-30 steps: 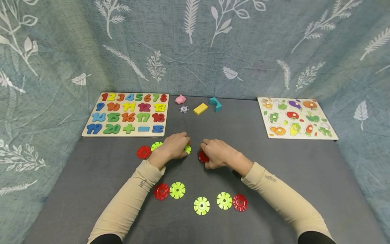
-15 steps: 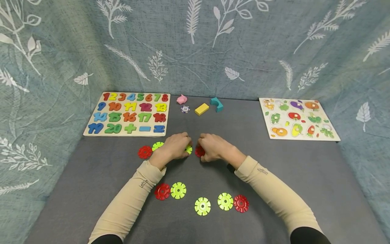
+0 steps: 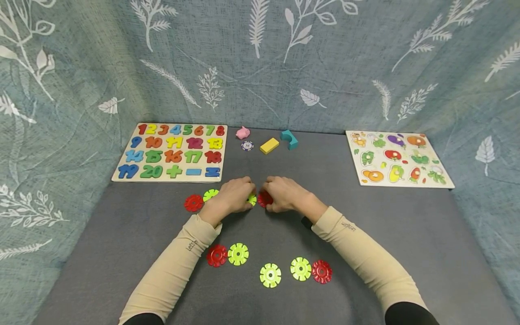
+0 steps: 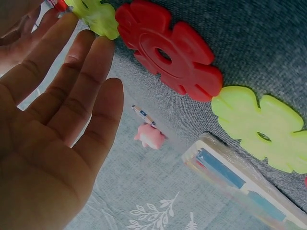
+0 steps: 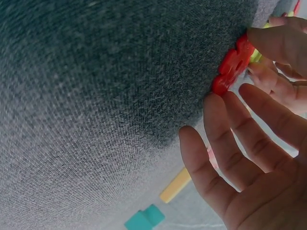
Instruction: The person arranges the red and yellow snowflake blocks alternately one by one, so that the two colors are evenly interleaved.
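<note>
My left hand (image 3: pixel 232 196) pinches a yellow-green notched plastic disc (image 3: pixel 253 199) by its edges. In the left wrist view, that green disc (image 4: pixel 101 18) touches a red notched disc (image 4: pixel 168 50), with another green one (image 4: pixel 261 127) beyond; the head view hides this red disc under the hand. My right hand (image 3: pixel 287 195) holds a red notched disc (image 3: pixel 265 199) between thumb and fingers, flat on the table, its left edge close to or touching the green one. From the right wrist, the red disc (image 5: pixel 233 66) shows beside the fingertips. A red disc (image 3: pixel 193 203) ends the row at left.
Nearer the body lie a red disc (image 3: pixel 217 256), a green disc (image 3: pixel 238 254), a lone green disc (image 3: pixel 270 275) and another green-red pair. Behind are a number board (image 3: pixel 170 153), pink pig (image 3: pixel 243 132), poker chip (image 3: pixel 247 146), yellow block (image 3: pixel 270 146), teal arch (image 3: pixel 290 139) and vegetable board (image 3: pixel 400 158).
My right hand has slid its red disc left and slightly away from the body, up to the green disc. My left hand has stayed in place.
</note>
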Tool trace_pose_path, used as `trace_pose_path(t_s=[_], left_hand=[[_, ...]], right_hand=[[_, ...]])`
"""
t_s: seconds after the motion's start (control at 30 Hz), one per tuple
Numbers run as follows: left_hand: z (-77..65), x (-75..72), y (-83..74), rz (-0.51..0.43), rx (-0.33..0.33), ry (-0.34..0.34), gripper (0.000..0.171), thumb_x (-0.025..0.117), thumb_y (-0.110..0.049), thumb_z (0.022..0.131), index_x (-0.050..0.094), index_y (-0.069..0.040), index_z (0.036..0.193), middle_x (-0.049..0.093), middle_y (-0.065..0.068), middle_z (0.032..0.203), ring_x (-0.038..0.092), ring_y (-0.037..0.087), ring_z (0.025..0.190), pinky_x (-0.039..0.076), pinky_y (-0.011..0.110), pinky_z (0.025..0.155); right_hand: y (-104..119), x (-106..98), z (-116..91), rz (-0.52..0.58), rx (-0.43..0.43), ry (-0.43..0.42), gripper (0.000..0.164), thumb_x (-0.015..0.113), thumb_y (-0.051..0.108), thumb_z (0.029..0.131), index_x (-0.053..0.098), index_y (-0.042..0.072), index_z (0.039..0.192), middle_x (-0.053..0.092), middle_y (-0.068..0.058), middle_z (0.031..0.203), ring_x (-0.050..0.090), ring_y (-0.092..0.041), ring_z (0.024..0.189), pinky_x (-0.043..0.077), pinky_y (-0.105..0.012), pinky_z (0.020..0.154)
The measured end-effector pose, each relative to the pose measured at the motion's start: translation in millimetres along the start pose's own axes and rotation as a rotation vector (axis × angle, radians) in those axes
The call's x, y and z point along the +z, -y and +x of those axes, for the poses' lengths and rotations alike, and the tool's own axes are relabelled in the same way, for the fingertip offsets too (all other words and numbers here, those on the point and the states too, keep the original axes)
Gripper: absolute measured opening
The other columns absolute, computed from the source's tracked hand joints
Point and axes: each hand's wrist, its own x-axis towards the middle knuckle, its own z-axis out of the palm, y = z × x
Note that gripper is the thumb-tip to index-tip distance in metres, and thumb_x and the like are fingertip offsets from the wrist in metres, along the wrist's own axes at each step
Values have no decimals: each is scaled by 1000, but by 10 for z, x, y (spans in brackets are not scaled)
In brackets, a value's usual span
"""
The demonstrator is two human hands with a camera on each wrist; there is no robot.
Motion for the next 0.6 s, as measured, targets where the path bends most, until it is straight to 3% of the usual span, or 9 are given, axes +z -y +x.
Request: trace_pose_path(t_s=[0.23, 0.6], left_hand=[[8, 18, 11, -3, 1, 0, 31, 77, -23, 82, 69, -6, 107, 62, 10, 105, 58, 22, 85, 52, 41, 76], [8, 32, 15, 6, -2, -1, 33, 77, -23, 82, 69, -6, 109, 62, 10, 105, 58, 22, 84, 53, 41, 76]], right_hand=[[-7, 28, 11, 2, -14, -19, 40, 74, 30, 81, 65, 9, 114, 62, -6, 101, 56, -15, 80, 51, -33, 71], [8, 50, 8, -11, -5, -29, 35, 74, 30, 80, 66, 9, 107, 61, -5, 97, 56, -15, 77, 50, -30, 66]])
